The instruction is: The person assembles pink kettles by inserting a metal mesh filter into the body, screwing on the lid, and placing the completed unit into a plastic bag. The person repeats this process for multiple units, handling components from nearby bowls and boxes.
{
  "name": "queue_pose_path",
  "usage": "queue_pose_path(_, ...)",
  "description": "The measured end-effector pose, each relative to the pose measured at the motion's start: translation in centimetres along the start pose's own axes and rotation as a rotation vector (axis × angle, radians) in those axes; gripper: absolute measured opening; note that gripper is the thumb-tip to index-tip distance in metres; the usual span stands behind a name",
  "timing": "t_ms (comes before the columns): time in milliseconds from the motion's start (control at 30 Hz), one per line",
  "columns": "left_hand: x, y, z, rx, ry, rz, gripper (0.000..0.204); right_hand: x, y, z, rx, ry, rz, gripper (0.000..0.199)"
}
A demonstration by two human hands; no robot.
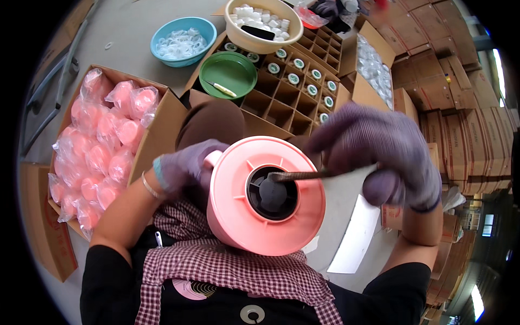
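My left hand (184,167), in a purple glove, grips the side of a pink plastic cup-shaped part (238,200) held close below my face. Its round base faces me and has a dark round insert (272,193) in the middle. My right hand (382,151), also gloved in purple, holds a thin dark metal rod (303,175) whose tip rests on that dark insert.
A cardboard box (168,122) at left holds several bagged pink parts. Ahead is a divided carton (281,103) with capped jars, a green bowl (228,73), a blue bowl (183,40) and a cream bowl (264,24) of white caps. Stacked cartons (460,124) stand right.
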State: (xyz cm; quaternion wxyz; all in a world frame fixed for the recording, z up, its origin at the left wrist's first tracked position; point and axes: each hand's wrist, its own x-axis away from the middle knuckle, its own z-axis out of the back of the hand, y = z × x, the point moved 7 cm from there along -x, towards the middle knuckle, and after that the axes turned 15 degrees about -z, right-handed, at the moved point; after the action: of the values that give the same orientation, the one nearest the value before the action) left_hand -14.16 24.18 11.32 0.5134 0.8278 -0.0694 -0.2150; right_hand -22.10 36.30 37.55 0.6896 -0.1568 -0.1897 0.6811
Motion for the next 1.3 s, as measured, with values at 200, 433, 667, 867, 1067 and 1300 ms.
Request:
queue_pose_path(200,-4.0,-4.8,-1.6,0.13,-0.148,0.031,0.054,6.1,-2.4,-2.1,-0.306,0.15,-0.168,0.034)
queue_pose_path(433,-2.8,-4.4,-2.2,0.171,-0.114,0.079,0.061,9.4,-0.4,-6.0,-0.746,0.216,-0.258,0.039)
queue_pose_path(667,-4.2,-0.4,-5.4,0.097,-0.234,-0.002,0.062,8.0,-3.6,-5.9,-0.062,0.149,0.013,0.026)
queue_pose_path(867,-4.8,-0.5,-6.1,0.176,-0.297,0.048,0.073,7.8,-8.6,-5.4,0.368,0.167,0.339,0.02)
queue_pose_path(1067,-5.4,0.1,-7.1,0.254,-0.306,0.091,0.087,7.1,-9.1,-5.2,0.301,-0.072,0.267,0.014)
queue_pose_path(1300,-2.4,2.4,-6.5,0.09,-0.146,0.017,0.09,6.6,-8.3,-5.5,0.351,-0.166,0.141,0.023)
